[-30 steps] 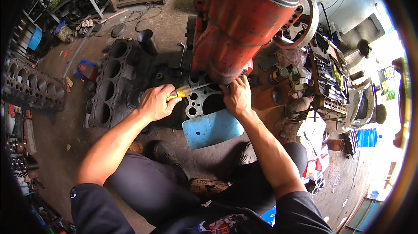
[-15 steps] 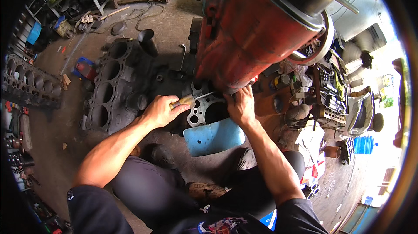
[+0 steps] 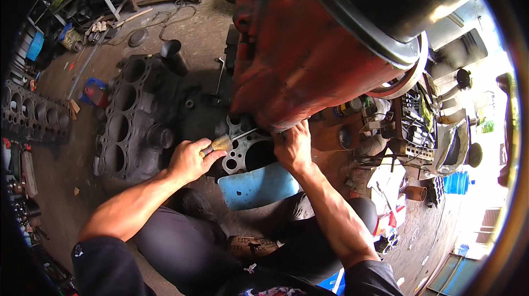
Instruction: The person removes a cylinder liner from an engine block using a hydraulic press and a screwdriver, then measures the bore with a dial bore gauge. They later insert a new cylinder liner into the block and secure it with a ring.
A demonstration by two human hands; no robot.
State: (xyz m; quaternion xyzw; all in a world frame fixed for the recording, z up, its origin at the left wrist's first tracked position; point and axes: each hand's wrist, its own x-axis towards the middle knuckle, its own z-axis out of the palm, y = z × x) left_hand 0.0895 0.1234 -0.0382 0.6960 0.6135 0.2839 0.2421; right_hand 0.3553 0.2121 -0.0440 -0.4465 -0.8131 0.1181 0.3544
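My left hand (image 3: 189,161) is closed round the worn yellowish handle of a screwdriver (image 3: 222,143). Its thin metal shaft points right and slightly up, with the tip by the underside of a large red machine head (image 3: 297,53). Beneath the head lies an engine block (image 3: 233,159), its grey top face showing a big round bore and smaller holes. My right hand (image 3: 293,150) reaches up against the bottom of the machine head, fingers curled. What those fingers grip is hidden. A light-blue sheet (image 3: 258,188) hangs at the block's near edge, between my forearms.
Another engine block (image 3: 124,122) stands on the floor to the left, with a third (image 3: 38,111) farther left. A dark cylinder sleeve (image 3: 174,58) and a wrench (image 3: 220,75) lie beyond. At right is a rack of tools (image 3: 413,122). I sit low, knees on both sides.
The whole view has shifted, so the blocks and hands appear farther left and a little lower, while the machine head looms larger. Both hands keep about the same positions relative to the engine block.
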